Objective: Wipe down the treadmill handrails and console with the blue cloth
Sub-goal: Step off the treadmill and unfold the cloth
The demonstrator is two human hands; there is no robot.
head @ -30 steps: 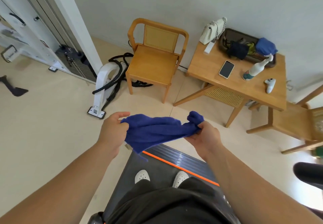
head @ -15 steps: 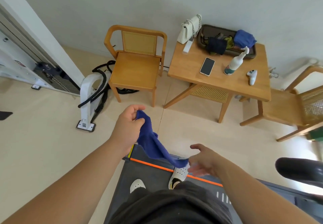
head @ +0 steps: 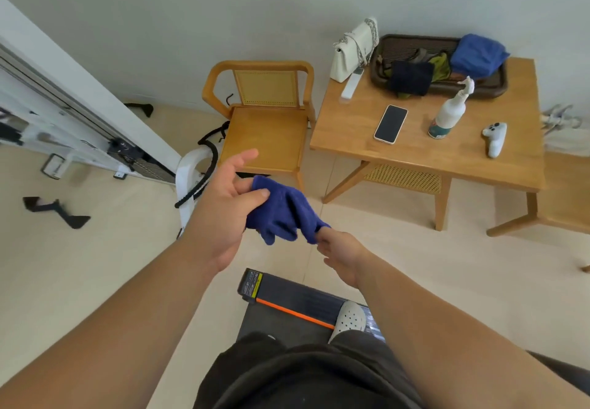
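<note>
The blue cloth (head: 284, 214) hangs bunched between my two hands, above the floor in front of me. My left hand (head: 223, 207) holds its upper end, thumb pressed on the fabric and index finger stretched out. My right hand (head: 343, 253) is lower and to the right, its fingertips pinching the cloth's lower corner. Below them lies the end of the dark treadmill deck (head: 287, 300) with an orange stripe; my white shoe (head: 349, 319) stands on it. No handrail or console is in view.
A wooden chair (head: 265, 134) stands ahead. To its right, a wooden table (head: 463, 166) carries a phone (head: 391, 123), spray bottle (head: 448, 111), white controller (head: 495, 138), white bag (head: 354, 49) and a tray (head: 415, 44) of cloths. A white machine frame (head: 79, 115) stands left, another chair (head: 565, 191) right.
The view has swung away from the treadmill towards the floor and furniture. My left hand has raised the cloth, and my right hand, open a moment ago, now has hold of its lower end.
</note>
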